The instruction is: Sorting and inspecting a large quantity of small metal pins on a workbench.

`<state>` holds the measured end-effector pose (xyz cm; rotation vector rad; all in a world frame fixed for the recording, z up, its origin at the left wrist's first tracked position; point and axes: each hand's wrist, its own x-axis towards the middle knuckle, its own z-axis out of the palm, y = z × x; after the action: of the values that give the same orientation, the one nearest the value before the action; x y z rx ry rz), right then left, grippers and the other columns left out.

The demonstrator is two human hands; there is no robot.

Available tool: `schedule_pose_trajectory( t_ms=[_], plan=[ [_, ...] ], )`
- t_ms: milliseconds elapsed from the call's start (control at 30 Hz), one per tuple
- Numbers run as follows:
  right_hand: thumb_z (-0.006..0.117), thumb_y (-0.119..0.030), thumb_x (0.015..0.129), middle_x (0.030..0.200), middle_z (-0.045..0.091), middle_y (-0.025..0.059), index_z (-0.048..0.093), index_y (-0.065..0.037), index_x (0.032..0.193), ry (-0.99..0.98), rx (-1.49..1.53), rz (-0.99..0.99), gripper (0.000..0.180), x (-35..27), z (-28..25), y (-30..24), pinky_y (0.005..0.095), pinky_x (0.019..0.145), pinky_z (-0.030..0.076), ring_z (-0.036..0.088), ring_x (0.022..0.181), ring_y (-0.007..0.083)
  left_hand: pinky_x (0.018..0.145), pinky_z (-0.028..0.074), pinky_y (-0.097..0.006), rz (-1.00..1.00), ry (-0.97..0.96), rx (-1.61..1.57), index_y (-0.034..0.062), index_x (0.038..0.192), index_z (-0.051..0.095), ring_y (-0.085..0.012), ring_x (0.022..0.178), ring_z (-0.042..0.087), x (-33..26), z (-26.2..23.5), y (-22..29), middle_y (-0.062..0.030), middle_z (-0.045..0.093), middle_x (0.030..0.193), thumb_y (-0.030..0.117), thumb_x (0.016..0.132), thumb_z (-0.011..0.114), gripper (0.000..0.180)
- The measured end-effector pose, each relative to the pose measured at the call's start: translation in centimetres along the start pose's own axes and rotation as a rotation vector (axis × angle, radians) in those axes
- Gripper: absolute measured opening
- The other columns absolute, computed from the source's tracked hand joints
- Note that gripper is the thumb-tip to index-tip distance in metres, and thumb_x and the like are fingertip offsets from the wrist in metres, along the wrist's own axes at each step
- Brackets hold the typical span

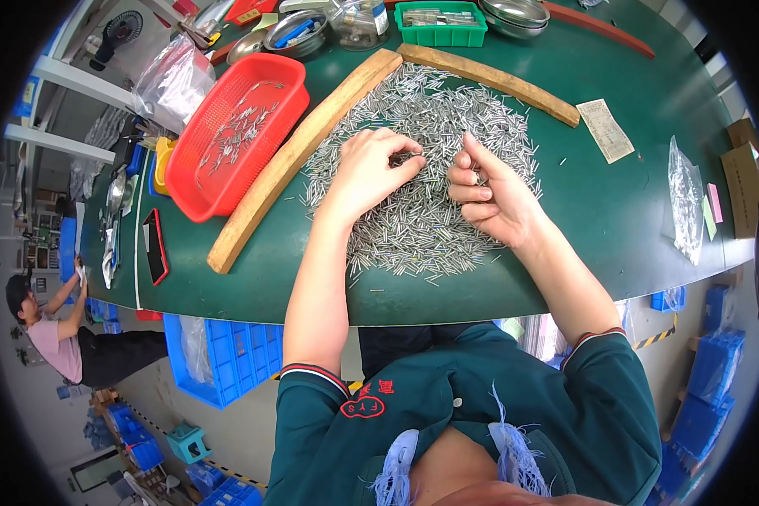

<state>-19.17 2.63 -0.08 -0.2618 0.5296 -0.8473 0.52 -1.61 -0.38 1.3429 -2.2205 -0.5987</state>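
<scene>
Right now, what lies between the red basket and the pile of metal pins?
In the head view, a long wooden bar lies between the red basket and the metal pins.

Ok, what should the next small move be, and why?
I'd probably uncurl the right hand over the pile of metal pins: its curled fingers hide whether anything is inside, and the left hand is over the same pile.

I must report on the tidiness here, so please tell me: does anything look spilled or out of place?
Yes, slightly: a single metal pin lies alone right of the pile of metal pins, toward the paper slip, and another pin lies off the pile's near edge. They look stray because nearly all others are heaped together.
</scene>
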Motion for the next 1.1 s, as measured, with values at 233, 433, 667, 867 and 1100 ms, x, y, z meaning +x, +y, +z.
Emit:
schedule_pose_trajectory(
  t_ms=[233,433,667,867,1100],
  plan=[
    [0.051,-0.035,0.093,0.069,0.039,-0.0053,0.051,-0.006,0.091,0.031,-0.071,-0.03,0.028,-0.1,0.3,0.1,0.0124,0.036,0.018,0.029,0.05,-0.0007,0.088,0.036,-0.038,0.096,0.226,-0.107,0.0117,0.087,0.068,-0.023,0.089,0.055,-0.5,0.0,1.0,-0.0033,0.061,0.087,0.022,0.079,0.065,0.014],
    [0.053,-0.028,0.092,0.069,0.039,-0.0065,0.055,-0.002,0.104,0.039,-0.13,-0.056,0.028,-0.3,0.5,0.1,0.0124,0.037,0.019,0.029,0.051,-0.0013,0.08,0.044,-0.029,0.084,0.285,-0.504,0.007,0.089,0.067,-0.0165,0.089,0.058,-0.4,0.4,1.4,-0.0032,0.06,0.088,0.014,0.08,0.066,0.011],
    [0.054,-0.026,0.092,0.067,0.039,-0.0078,0.057,-0.003,0.103,0.055,-0.209,-0.085,0.026,-0.4,0.8,0.1,0.0125,0.037,0.019,0.029,0.05,-0.0018,0.083,0.044,-0.026,-0.051,0.117,-1.066,0.0024,0.098,0.06,-0.0109,0.094,0.055,-0.7,0.6,1.7,-0.0032,0.059,0.097,0.012,0.09,0.056,0.013],
    [0.055,-0.025,0.091,0.067,0.039,-0.0079,0.057,-0.002,0.104,0.057,-0.228,-0.086,0.026,-0.5,1.0,0.1,0.0126,0.037,0.018,0.028,0.05,-0.0022,0.081,0.046,-0.026,-0.065,0.108,-1.117,0.0034,0.098,0.06,-0.0106,0.094,0.055,-0.7,0.4,1.7,-0.0028,0.059,0.097,0.014,0.09,0.055,0.013],
    [0.057,-0.025,0.09,0.067,0.039,-0.0079,0.058,-0.002,0.102,0.032,-0.31,-0.097,0.026,-0.5,1.1,0.3,0.0131,0.037,0.018,0.028,0.049,-0.0022,0.08,0.046,-0.026,-0.043,0.067,-1.047,0.0048,0.099,0.059,-0.0107,0.092,0.056,-0.7,0.6,1.6,-0.0026,0.06,0.097,0.014,0.09,0.055,0.013]
  ],
)
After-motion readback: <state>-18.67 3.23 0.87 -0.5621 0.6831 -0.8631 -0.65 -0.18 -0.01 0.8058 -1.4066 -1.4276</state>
